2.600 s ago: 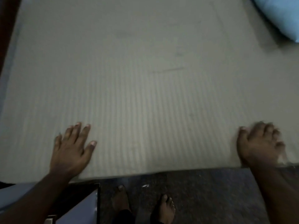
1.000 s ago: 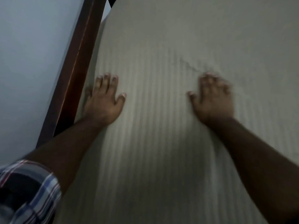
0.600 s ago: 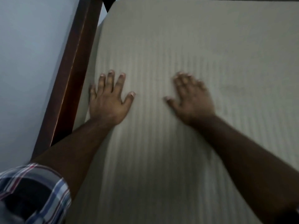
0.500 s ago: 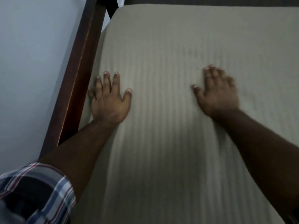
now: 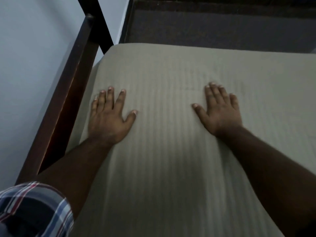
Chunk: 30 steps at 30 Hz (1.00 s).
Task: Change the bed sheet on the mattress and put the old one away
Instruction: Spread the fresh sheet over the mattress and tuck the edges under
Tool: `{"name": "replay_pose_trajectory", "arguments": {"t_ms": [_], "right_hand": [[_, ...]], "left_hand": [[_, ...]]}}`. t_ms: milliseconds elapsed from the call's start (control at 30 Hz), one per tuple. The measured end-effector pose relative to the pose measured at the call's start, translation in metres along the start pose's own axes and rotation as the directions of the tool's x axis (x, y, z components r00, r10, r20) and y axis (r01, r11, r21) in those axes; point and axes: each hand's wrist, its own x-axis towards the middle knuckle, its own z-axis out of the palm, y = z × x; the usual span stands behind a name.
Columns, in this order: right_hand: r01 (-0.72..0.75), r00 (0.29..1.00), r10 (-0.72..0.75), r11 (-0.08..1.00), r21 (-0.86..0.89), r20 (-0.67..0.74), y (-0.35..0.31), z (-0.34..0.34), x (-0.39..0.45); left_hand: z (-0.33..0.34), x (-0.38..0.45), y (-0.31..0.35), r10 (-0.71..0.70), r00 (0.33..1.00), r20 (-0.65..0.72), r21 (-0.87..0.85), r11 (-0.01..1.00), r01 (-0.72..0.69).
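A cream bed sheet (image 5: pixel 167 69) with faint stripes covers the mattress and lies smooth up to the far edge and the rounded far-left corner. My left hand (image 5: pixel 109 117) lies flat on the sheet near the left edge, fingers spread and straight. My right hand (image 5: pixel 220 110) presses flat on the sheet further right, fingers straight and close together. Neither hand holds any fabric. No second sheet is in view.
A dark wooden bed frame rail (image 5: pixel 68 93) runs along the mattress's left side against a pale wall (image 5: pixel 30 65). Dark carpet floor (image 5: pixel 213 29) lies beyond the far edge. My plaid sleeve (image 5: pixel 34 209) fills the lower left corner.
The view has tilted up, so the mattress's far edge and the carpet now show. My right hand slid left and back right across the sheet; my left hand has stayed near the left edge.
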Motion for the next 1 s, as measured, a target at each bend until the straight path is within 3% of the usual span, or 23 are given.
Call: {"name": "replay_pose_trajectory", "arguments": {"t_ms": [67, 100, 167, 233, 300, 367, 467, 533, 567, 600, 633, 700, 767, 867, 933, 1000], "right_hand": [[-0.115, 0.993, 0.115, 0.993, -0.011, 0.007, -0.010, -0.003, 0.011], [-0.085, 0.996, 0.085, 0.996, -0.008, -0.004, -0.028, -0.004, 0.013], [0.180, 0.984, -0.181, 0.983, 0.030, 0.005, -0.081, 0.001, 0.016], [0.422, 0.904, -0.423, 0.906, 0.039, 0.053, -0.122, 0.008, 0.018], [0.467, 0.882, -0.467, 0.884, 0.014, 0.061, -0.123, 0.011, 0.040], [0.383, 0.924, -0.383, 0.924, -0.015, 0.012, -0.090, 0.012, 0.069], [0.139, 0.987, -0.143, 0.989, -0.052, -0.071, -0.032, 0.004, 0.106], [-0.039, 0.996, 0.039, 0.999, -0.009, -0.084, -0.034, -0.001, 0.120], [-0.061, 0.992, 0.062, 0.998, 0.016, -0.107, -0.054, -0.003, 0.120], [0.022, 0.992, -0.016, 0.999, 0.042, -0.124, -0.082, -0.002, 0.118], [0.193, 0.976, -0.185, 0.980, 0.059, -0.114, -0.113, 0.001, 0.114], [0.540, 0.841, -0.539, 0.842, -0.006, -0.055, -0.167, 0.012, 0.108], [0.622, 0.782, -0.623, 0.780, -0.071, -0.003, -0.189, 0.012, 0.120], [0.486, 0.872, -0.489, 0.871, -0.070, -0.020, -0.163, 0.007, 0.158], [0.273, 0.960, -0.275, 0.961, -0.052, -0.047, -0.115, -0.004, 0.187], [0.011, 0.998, -0.012, 1.000, -0.023, -0.064, -0.074, -0.018, 0.200]], "left_hand": [[-0.003, 0.010, 0.001, -0.009, 1.000, 0.002, 0.044, 0.999, 0.009], [-0.006, 0.018, 0.003, 0.018, 1.000, 0.008, 0.072, 0.997, -0.018], [-0.013, 0.043, 0.005, 0.097, 0.995, 0.013, 0.120, 0.988, -0.098], [-0.015, 0.071, -0.002, 0.067, 0.997, 0.023, 0.093, 0.993, -0.069], [-0.006, 0.087, -0.014, -0.071, 0.997, 0.008, -0.021, 0.997, 0.071], [0.008, 0.087, -0.019, -0.114, 0.993, -0.017, -0.086, 0.990, 0.112], [0.021, 0.084, -0.018, -0.095, 0.995, -0.024, -0.117, 0.989, 0.092], [0.023, 0.088, -0.017, -0.099, 0.995, -0.016, -0.117, 0.988, 0.096], [0.024, 0.088, -0.016, -0.108, 0.994, -0.006, -0.116, 0.988, 0.107], [0.025, 0.088, -0.017, -0.124, 0.992, 0.003, -0.113, 0.986, 0.123], [0.027, 0.088, -0.018, -0.134, 0.991, 0.012, -0.107, 0.985, 0.135], [0.032, 0.087, -0.018, -0.132, 0.991, 0.034, -0.085, 0.987, 0.134], [0.035, 0.089, -0.020, -0.132, 0.990, 0.042, -0.069, 0.988, 0.135], [0.038, 0.090, -0.022, -0.142, 0.989, 0.030, -0.093, 0.985, 0.144], [0.037, 0.091, -0.021, -0.123, 0.992, 0.020, -0.098, 0.987, 0.125], [0.035, 0.091, -0.021, -0.122, 0.993, 0.001, -0.090, 0.988, 0.122]]}}
